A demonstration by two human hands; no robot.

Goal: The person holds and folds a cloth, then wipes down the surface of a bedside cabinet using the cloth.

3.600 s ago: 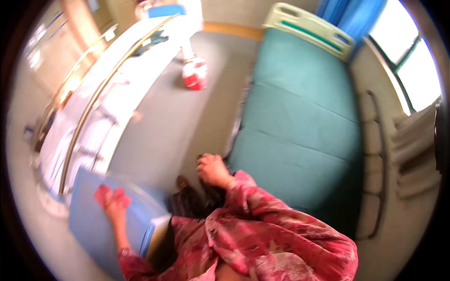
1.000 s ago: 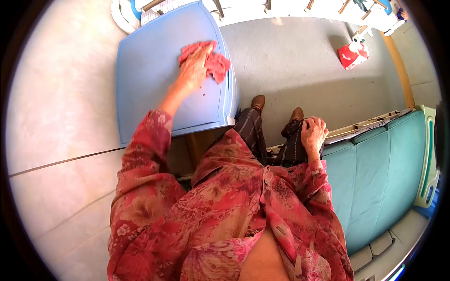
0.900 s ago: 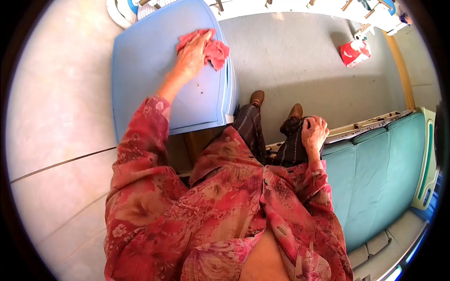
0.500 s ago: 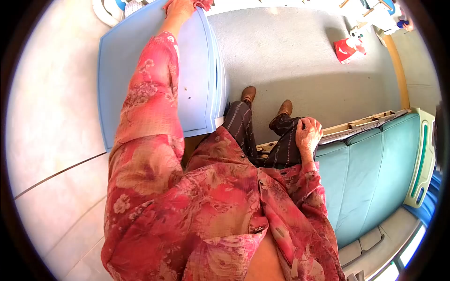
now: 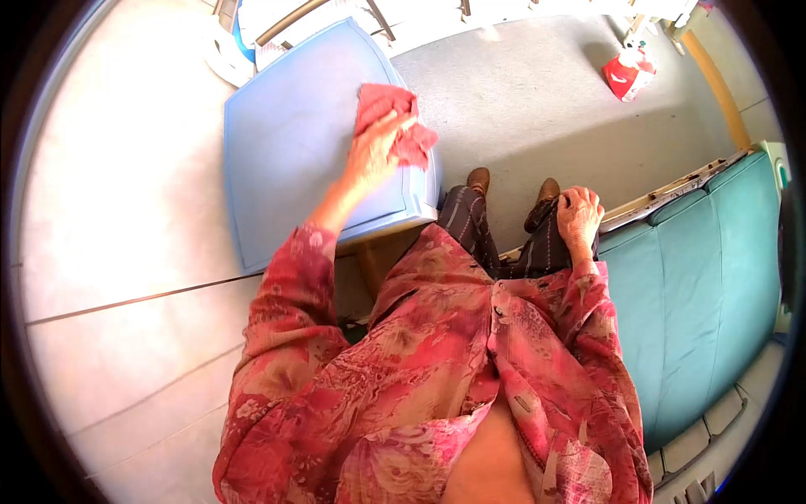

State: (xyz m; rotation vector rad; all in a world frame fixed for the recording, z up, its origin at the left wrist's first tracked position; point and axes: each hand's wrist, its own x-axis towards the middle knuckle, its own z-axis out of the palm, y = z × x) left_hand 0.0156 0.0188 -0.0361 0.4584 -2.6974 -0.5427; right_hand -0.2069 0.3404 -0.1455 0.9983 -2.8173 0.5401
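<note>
I see the person's left hand (image 5: pixel 371 161) laid over a crumpled reddish-pink cloth (image 5: pixel 379 99), its fingers stretched across the fabric; I cannot tell whether they grip it. The cloth rests on a smooth, pale blue, flat-topped cabinet (image 5: pixel 294 139), at the edge beside the grey floor (image 5: pixel 512 92). The right hand (image 5: pixel 578 217) rests on the knee of dark striped trousers (image 5: pixel 536 252), fingers loosely curved and slightly apart, near a padded green bed (image 5: pixel 693 294).
</note>
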